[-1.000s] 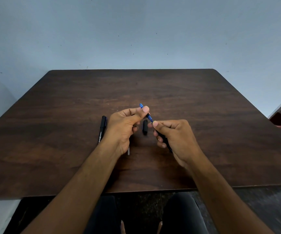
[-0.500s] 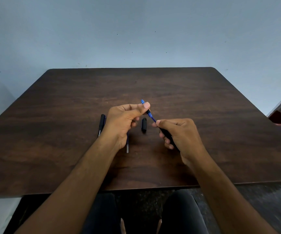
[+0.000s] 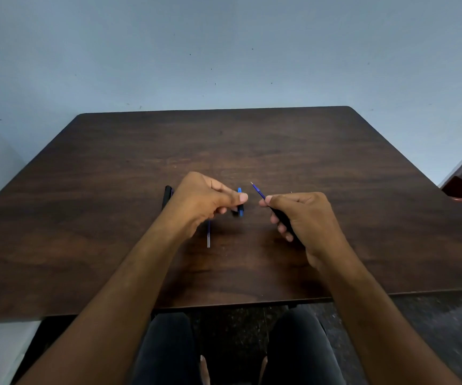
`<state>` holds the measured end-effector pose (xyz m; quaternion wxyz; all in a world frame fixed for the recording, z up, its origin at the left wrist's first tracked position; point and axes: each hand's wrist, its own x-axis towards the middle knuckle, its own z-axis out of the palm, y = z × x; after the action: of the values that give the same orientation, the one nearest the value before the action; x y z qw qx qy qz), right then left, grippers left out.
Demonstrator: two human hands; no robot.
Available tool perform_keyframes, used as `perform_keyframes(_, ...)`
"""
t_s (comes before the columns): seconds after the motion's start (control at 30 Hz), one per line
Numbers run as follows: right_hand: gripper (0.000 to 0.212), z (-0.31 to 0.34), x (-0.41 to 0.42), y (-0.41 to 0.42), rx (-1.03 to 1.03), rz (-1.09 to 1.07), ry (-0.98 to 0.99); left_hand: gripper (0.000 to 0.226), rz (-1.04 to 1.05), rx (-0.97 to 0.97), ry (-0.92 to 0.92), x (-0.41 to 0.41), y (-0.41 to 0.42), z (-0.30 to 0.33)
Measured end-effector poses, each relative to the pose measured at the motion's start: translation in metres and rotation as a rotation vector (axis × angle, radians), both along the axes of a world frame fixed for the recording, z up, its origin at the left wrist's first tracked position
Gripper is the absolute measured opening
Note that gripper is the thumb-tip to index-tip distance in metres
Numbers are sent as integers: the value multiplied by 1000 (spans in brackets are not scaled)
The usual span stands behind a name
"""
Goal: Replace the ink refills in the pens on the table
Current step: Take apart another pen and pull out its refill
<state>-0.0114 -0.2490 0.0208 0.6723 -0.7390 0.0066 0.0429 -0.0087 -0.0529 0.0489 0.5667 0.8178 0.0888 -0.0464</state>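
Note:
My right hand grips a black pen barrel; a blue refill with a bare metal point sticks out of its top, aimed up and left. My left hand pinches a small blue and black tip piece between thumb and forefinger, apart from the barrel. A black cap lies on the table just below that piece. A loose refill lies under my left wrist, mostly hidden. A whole black pen lies left of my left hand.
The dark wooden table stands against a pale blue wall. Off the table's right edge is a red-brown round object. My knees show below the near edge.
The tip piece has come off the barrel: my left hand drew it left while my right hand moved right with the barrel, baring the refill's point.

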Motion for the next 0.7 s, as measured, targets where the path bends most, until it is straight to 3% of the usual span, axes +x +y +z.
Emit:
perform_keyframes(0.27,14,-1,0,-4,0,-7,-39,32,-50,517,205,5,-23,10)
perform_keyframes(0.43,14,-2,-1,-3,3,-7,-34,43,-116,712,342,13,-33,10)
perform_keyframes(0.7,15,-2,-3,-1,1,-1,-23,49,-15,770,316,23,-38,1)
